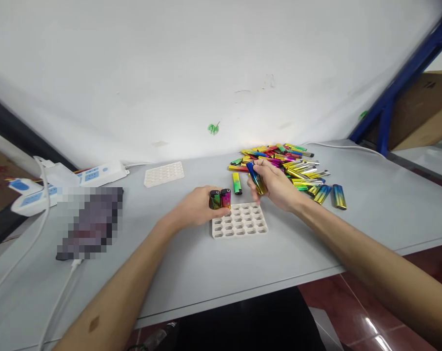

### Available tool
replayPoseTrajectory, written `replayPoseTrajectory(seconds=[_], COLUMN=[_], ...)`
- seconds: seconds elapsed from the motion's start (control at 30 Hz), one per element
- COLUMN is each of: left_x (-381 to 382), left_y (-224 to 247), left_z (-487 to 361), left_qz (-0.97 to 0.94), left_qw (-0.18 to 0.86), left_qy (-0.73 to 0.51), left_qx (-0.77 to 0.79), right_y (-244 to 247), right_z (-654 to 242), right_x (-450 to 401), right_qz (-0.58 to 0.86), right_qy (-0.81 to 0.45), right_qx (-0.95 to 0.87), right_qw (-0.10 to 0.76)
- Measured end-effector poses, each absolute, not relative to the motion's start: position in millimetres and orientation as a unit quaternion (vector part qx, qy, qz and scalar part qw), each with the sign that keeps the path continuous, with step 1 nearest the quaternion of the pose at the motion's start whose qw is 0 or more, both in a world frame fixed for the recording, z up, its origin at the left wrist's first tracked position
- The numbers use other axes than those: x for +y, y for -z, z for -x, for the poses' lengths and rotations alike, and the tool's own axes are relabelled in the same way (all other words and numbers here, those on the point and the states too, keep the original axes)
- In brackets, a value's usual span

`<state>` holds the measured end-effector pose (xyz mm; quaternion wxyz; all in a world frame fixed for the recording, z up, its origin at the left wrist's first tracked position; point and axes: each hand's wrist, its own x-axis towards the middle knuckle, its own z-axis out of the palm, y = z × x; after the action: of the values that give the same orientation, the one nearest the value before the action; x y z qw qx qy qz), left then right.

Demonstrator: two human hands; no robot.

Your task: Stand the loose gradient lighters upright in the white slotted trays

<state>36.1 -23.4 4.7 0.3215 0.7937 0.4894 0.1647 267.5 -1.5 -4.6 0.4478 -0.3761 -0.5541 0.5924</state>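
Observation:
My left hand (199,207) is closed around two upright lighters, a green one (215,201) and a magenta one (226,199), over the back left corner of a white tray with holes (239,233). Between the fingers of my right hand (274,183) is a shiny blue and gold lighter (256,179), tilted, just behind the tray. A yellow and green lighter (237,183) lies on the table between my hands. Behind and beside my right hand spreads a pile of shiny coloured lighters (297,168), partly hidden by that hand.
A second white tray (164,174) lies near the wall. To the left are power strips (96,174), white cables (41,229) and a blurred dark object (92,224). One blue and gold lighter (339,196) lies apart at the right. The table's front edge (243,298) runs below my forearms.

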Motion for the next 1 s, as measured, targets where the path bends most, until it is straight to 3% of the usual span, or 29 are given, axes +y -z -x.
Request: replayPoseTrajectory(seconds=[0.23, 1.0], left_x=[-22.4, -23.0], left_y=[-2.9, -4.2], left_z=[-35.5, -36.5], left_qz=[-0.794, -0.797], left_qw=[0.320, 0.312], left_qy=[-0.160, -0.164], left_qx=[0.491, 0.490], right_y=[5.1, 7.8], right_z=[-263.1, -260.7], right_x=[-3.9, -2.6], right_qz=[0.374, 0.431], right_qy=[-0.635, -0.615], right_qx=[-0.549, -0.513], right_qw=[0.394, 0.416])
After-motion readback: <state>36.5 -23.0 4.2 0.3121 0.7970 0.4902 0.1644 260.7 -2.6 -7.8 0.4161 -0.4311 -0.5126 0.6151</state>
